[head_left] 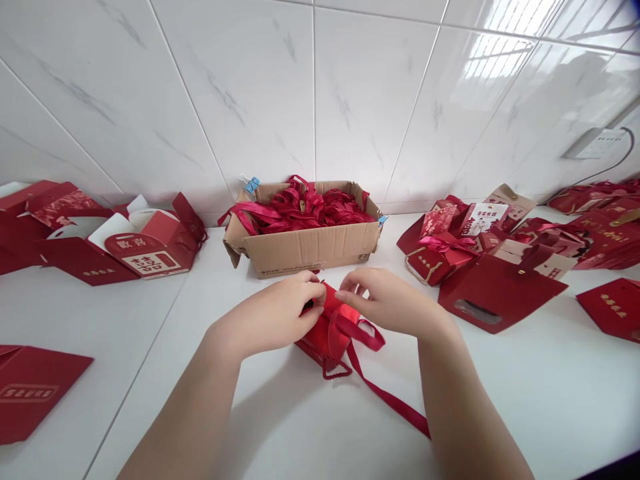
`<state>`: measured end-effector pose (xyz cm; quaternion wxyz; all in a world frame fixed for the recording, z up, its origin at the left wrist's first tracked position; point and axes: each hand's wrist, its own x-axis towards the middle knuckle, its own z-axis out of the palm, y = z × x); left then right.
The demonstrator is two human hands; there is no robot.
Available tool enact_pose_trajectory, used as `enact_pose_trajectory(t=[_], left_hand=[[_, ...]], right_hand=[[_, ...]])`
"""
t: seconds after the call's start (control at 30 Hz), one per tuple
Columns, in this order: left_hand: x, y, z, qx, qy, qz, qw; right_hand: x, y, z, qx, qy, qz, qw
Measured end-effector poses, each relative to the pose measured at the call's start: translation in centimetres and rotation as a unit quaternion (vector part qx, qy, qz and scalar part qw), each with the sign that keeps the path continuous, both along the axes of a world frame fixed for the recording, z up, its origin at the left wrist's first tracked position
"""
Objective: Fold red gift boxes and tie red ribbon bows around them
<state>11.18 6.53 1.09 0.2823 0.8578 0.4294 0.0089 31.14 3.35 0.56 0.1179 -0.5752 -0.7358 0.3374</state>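
A small red gift box point(327, 327) with a twisted cord handle lies tilted on the white table in front of me. A dark red ribbon point(387, 397) forms a loop over its top, and one long tail trails toward the lower right. My left hand point(283, 310) is closed at the box's left far end, thumb and fingers curled against it. Over the opposite side, my right hand point(387, 297) has its fingers bent loosely, with a gap between thumb and forefinger. Its fingertips are close to the top of the box; whether they touch is unclear.
Behind my hands stands a cardboard box point(315, 250) full of red ribbons point(320, 207), with blue clips point(251, 185) at its corners. Red gift boxes point(150, 247) sit at left, and several red gift bags point(500, 293) are heaped at right. A tiled wall point(265, 87) closes the back.
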Motion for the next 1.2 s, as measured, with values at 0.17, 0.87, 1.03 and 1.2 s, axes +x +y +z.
enact_pose_trajectory(t=[0.17, 0.87, 1.03, 1.2], left_hand=[[-0.4, 0.1, 0.5, 0.013, -0.027, 0.003, 1.000], [-1.7, 0.7, 0.4, 0.005, -0.014, 0.078, 0.997], [-1.7, 0.6, 0.4, -0.006, -0.010, 0.077, 0.997], [-1.6, 0.6, 0.5, -0.024, -0.027, 0.083, 0.996]], right_hand=[[-1.0, 0.6, -0.1, 0.039, 0.106, 0.033, 0.993], [-2.5, 1.8, -2.9, 0.039, 0.116, -0.004, 0.993], [-2.9, 2.0, -3.2, 0.031, 0.130, -0.022, 0.991], [-3.0, 2.0, -3.1, 0.031, 0.160, -0.029, 0.986]])
